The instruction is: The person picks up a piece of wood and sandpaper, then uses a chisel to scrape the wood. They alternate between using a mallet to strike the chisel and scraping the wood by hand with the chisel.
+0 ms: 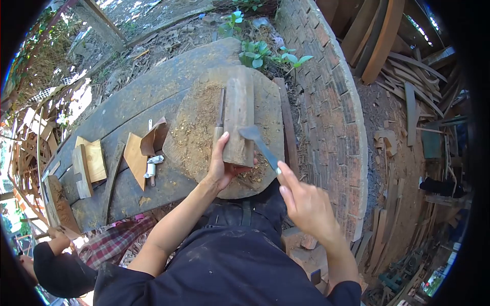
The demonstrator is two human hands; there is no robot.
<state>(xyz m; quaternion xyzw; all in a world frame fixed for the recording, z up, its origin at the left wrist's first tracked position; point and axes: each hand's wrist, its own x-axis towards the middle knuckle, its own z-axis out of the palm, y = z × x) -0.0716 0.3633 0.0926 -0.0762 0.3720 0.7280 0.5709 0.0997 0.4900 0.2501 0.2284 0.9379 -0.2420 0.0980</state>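
Near frame centre, on the sawdust-strewn round worktop (186,137): clasps a wooden block (239,112) with left hand (220,168), pinches a blade tool (261,145) in right hand (306,204).

Left half of round sawdust-strewn wooden chopping block (190,133) is lying open. Centre frame: long brown wood billet (239,117) and thin metal rod (220,108) beside it are blocking. Curved red brick wall (326,102) is crowding the right.
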